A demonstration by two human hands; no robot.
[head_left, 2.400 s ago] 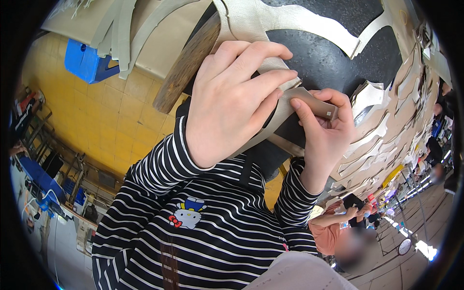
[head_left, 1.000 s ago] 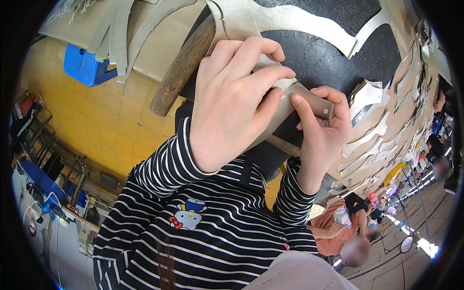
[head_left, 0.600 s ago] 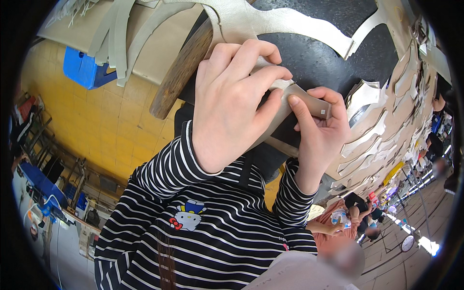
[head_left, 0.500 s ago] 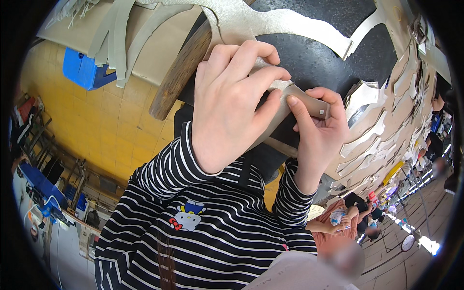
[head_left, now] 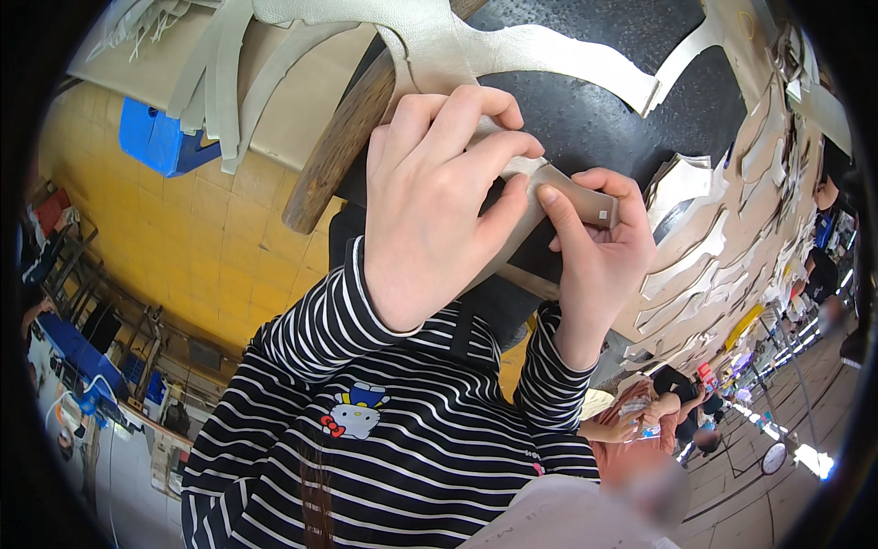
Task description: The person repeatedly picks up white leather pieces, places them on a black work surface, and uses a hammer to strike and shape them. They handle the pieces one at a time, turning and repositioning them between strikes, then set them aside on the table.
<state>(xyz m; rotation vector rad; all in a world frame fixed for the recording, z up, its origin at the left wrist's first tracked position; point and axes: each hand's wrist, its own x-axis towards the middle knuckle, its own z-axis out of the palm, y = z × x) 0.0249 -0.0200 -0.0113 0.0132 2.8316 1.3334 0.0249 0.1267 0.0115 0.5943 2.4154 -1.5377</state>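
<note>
My left hand is curled with its fingertips and thumb pressed on a pale metallic leather piece. At that piece's right end, a smooth taupe strip with a small white square mark is pinched between the thumb and fingers of my right hand. My hands are close together, and part of the leather is hidden beneath my left hand. A dark slab lies under the work. Beyond my hands, a long curved cut of the same leather stretches across the slab.
A worn wooden bar slants beside my left hand. Stacked cut leather pieces lie right of my right hand, and several more cover the table there. A blue plastic bin stands over yellow floor. A person in orange is at lower right.
Both hands have shifted very slightly left with the leather between them. Their grip looks the same.
</note>
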